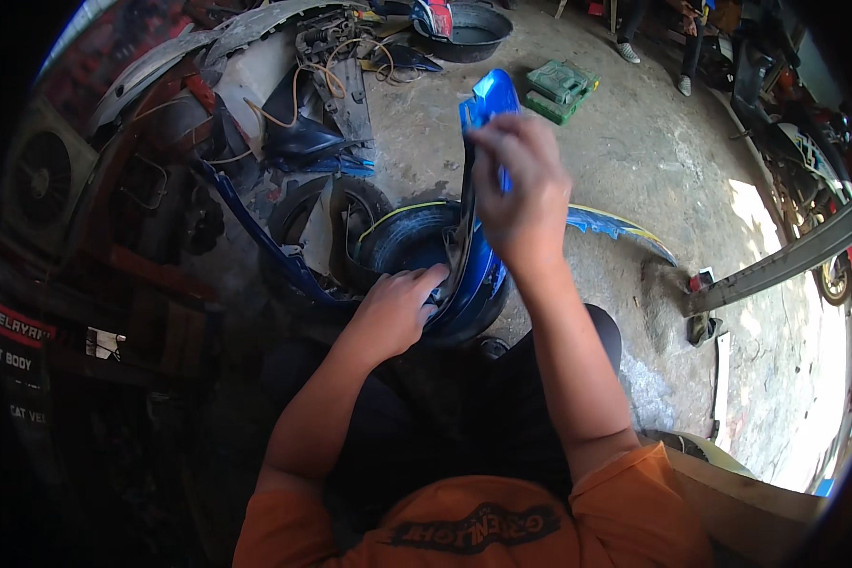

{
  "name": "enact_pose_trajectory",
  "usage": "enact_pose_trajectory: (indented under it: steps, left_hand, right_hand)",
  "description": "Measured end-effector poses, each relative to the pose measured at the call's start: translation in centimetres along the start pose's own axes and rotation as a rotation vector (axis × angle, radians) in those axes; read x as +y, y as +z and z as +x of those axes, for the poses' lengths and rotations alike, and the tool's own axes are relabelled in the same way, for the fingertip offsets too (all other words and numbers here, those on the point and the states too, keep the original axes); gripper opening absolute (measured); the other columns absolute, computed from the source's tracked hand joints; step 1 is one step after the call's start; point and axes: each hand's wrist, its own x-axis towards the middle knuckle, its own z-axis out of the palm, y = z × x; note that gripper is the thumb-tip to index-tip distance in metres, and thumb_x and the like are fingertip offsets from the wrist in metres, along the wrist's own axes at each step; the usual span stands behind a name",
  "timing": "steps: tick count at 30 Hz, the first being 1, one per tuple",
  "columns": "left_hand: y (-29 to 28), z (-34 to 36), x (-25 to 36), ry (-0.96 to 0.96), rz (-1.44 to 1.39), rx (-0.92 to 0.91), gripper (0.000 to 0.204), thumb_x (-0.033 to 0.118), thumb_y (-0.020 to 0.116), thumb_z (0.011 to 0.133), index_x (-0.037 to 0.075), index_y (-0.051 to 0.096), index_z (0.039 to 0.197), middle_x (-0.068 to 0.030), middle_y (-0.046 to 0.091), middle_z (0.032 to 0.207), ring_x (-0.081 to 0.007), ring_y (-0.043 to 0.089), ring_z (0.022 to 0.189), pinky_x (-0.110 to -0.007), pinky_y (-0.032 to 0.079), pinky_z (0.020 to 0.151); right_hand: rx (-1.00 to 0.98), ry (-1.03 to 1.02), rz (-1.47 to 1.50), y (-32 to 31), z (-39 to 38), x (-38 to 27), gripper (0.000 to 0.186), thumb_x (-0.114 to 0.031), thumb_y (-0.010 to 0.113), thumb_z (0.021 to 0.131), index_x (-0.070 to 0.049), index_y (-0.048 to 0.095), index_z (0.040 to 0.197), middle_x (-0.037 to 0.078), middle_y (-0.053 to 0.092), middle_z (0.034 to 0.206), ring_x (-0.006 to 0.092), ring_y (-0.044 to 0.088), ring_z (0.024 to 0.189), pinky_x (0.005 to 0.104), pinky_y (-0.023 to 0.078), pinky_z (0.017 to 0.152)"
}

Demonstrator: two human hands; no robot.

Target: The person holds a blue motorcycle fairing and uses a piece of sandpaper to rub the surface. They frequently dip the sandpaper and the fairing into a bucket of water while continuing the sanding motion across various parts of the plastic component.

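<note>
The left hand (402,308) grips the blue panel (480,270) low down, upright before the person (459,502); the right hand (525,189) blurs near its top, grip unclear. Handling seems underway; what remains cannot be told.

The tilted blue panel (485,260) blocks us from crossing straight over the middle. To its right we can pass over the concrete floor (639,156), between the green case (560,87) and the low yellow-edged strip (625,228); a slanting grey beam (786,260) bars the far right. On our left, the dark basin (381,250), tyre (287,210) and heaped black panels (308,142) crowd the way.
</note>
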Motion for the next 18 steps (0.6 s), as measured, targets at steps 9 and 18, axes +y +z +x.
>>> enact_pose_trajectory:
  steps: [9, 18]
  left_hand:
    - [1.4, -0.3, 0.0, 0.076, 0.038, 0.059, 0.054, 0.003, 0.073, 0.092, 0.008, 0.055, 0.142, -0.0216, 0.073, 0.121, -0.0436, 0.069, 0.114, -0.055, 0.052, 0.096]
    - [1.2, -0.4, -0.3, 0.045, -0.033, 0.071, 0.058, 0.012, 0.083, 0.087, 0.002, 0.056, 0.137, -0.0247, 0.069, 0.126, -0.048, 0.066, 0.117, -0.054, 0.053, 0.097]
  right_hand:
    - [0.097, 0.124, 0.036, 0.8, 3.2, -0.7, 0.009, 0.004, 0.075, 0.088, 0.001, 0.076, 0.097, 0.016, 0.067, 0.099, 0.0383, 0.067, 0.091, 0.044, 0.056, 0.079]
    - [0.049, 0.259, 0.077, 0.1, -6.1, -1.2, 0.019, 0.004, 0.08, 0.088, -0.002, 0.078, 0.105, 0.019, 0.072, 0.104, 0.0386, 0.075, 0.095, 0.0421, 0.059, 0.084]
